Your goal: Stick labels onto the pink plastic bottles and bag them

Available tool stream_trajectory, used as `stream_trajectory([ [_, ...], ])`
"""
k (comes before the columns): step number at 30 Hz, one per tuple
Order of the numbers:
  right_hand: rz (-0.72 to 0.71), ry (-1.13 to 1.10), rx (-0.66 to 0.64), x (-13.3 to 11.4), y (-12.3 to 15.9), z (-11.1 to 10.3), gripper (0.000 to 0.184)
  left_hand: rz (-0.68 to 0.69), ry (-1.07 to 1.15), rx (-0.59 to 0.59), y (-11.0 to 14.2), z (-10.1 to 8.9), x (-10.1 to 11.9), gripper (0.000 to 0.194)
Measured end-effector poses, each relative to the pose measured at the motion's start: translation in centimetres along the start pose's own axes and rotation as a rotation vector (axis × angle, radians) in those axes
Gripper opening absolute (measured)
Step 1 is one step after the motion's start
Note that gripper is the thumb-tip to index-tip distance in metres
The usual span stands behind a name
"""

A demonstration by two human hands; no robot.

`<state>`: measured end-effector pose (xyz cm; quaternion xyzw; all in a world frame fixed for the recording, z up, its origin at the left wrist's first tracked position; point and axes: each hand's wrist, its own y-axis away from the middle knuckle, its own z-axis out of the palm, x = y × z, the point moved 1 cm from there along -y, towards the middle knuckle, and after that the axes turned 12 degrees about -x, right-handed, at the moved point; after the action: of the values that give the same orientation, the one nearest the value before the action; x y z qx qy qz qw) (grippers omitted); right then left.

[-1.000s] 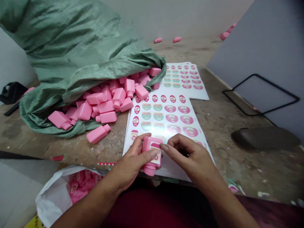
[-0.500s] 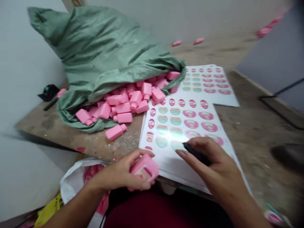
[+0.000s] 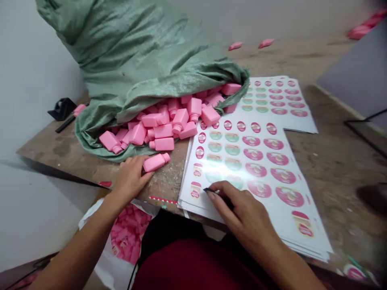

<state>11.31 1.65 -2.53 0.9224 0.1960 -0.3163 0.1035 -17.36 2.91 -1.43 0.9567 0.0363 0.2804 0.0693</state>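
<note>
My left hand (image 3: pixel 130 177) lies on the worn table, fingers curling against a loose pink bottle (image 3: pixel 156 162) that rests on its side below the pile. My right hand (image 3: pixel 238 205) rests on the sticker sheet (image 3: pixel 256 161), pinching a thin dark tool (image 3: pixel 220 196) whose tip touches the sheet beside a small label sticker (image 3: pixel 195 189). A heap of pink bottles (image 3: pixel 169 121) spills from the mouth of a green woven sack (image 3: pixel 142 60).
A white bag (image 3: pixel 121 237) holding labelled pink bottles hangs below the table edge by my left arm. A second sticker sheet (image 3: pixel 273 100) lies farther back. Black objects (image 3: pixel 62 108) sit at the table's left end. Stray pink bottles (image 3: pixel 236 45) lie on the floor beyond.
My left hand no longer holds the labelled bottle and has reached forward to the loose bottle on the table. My right hand has moved the dark tool to the sheet's near-left stickers.
</note>
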Motion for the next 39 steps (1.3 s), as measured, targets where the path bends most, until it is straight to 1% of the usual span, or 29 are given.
stream_trajectory([
  [2,-0.036,0.072,-0.012,-0.2,-0.1,0.3,0.020,0.029,0.243,0.030,0.1,0.1,0.4,0.033],
  [4,-0.040,0.114,-0.022,-0.1,-0.1,0.4,0.020,0.029,0.639,0.050,0.2,0.2,1.4,0.038],
  [6,-0.009,0.132,-0.040,0.1,-0.1,0.3,0.020,0.005,1.074,0.028,0.0,0.8,3.0,0.040],
  [8,0.037,0.136,-0.057,0.1,-0.1,0.2,0.020,-0.028,1.418,-0.048,-0.4,1.8,4.9,0.037],
  [9,0.056,0.134,-0.066,0.1,-0.1,0.1,0.020,-0.056,1.536,-0.105,-0.6,2.4,5.9,0.035],
  [11,0.086,0.130,-0.071,0.1,-0.2,0.0,0.019,-0.113,1.671,-0.219,-1.1,3.6,7.7,0.031],
  [13,0.098,0.129,-0.060,0.0,-0.3,0.0,0.018,-0.143,1.708,-0.308,-1.6,4.7,9.0,0.031],
  [15,0.096,0.141,-0.042,0.0,-0.4,0.0,0.017,-0.128,1.683,-0.348,-1.9,5.4,9.6,0.033],
  [20,0.034,0.211,0.005,-0.3,-0.7,0.0,0.019,-0.106,1.624,-0.364,-2.4,6.3,9.4,0.033],
  [25,-0.010,0.307,0.044,-0.5,-0.9,0.3,0.018,-0.128,1.651,-0.373,-2.4,6.4,9.3,0.032],
  [28,-0.030,0.378,0.107,-0.7,-1.0,0.7,0.020,-0.133,1.658,-0.380,-2.3,6.5,9.3,0.036],
  [30,-0.028,0.409,0.126,-0.8,-1.1,0.8,0.021,-0.134,1.655,-0.386,-2.3,6.5,9.4,0.037],
  [31,-0.018,0.409,0.114,-0.8,-1.1,0.8,0.021,-0.134,1.651,-0.387,-2.3,6.5,9.4,0.036],
  [33,0.024,0.364,0.046,-0.8,-1.2,0.5,0.017,-0.134,1.643,-0.386,-2.3,6.5,9.4,0.035],
  [36,0.121,0.209,-0.072,-0.5,-1.3,0.1,0.014,-0.135,1.657,-0.382,-2.3,6.4,9.4,0.033],
  [37,0.144,0.164,-0.095,-0.4,-1.3,0.0,0.014,-0.140,1.668,-0.380,-2.3,6.4,9.4,0.033],
  [39,0.153,0.140,-0.088,-0.2,-1.2,-0.1,0.016,-0.160,1.692,-0.376,-2.3,6.4,9.4,0.030],
])
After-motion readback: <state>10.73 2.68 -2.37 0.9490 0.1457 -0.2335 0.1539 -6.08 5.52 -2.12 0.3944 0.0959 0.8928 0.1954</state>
